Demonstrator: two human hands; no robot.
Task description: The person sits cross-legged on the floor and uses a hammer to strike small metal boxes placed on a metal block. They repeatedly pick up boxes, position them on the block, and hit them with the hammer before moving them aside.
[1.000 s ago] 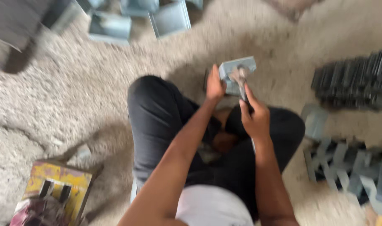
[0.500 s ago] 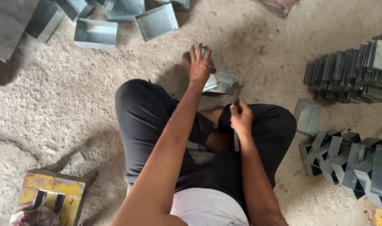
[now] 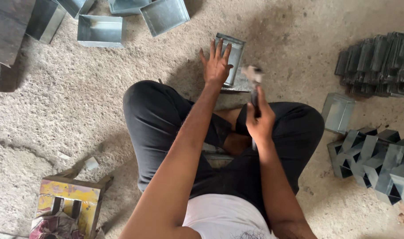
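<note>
We have set the metal box (image 3: 232,59) down on the floor (image 3: 56,115), left hand (image 3: 216,66) flat on it, right hand (image 3: 259,120) clamped around the now raised hammer (image 3: 253,84) (head blurred).

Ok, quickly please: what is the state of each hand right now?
Left hand: open, fingers spread, pressing flat on the small grey sheet-metal box.
Right hand: closed, its grip around the handle of the metal-headed hammer.

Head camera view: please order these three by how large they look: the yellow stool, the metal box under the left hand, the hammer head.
1. yellow stool, though it lies nearer the camera
2. metal box
3. hammer head, blurred
</note>
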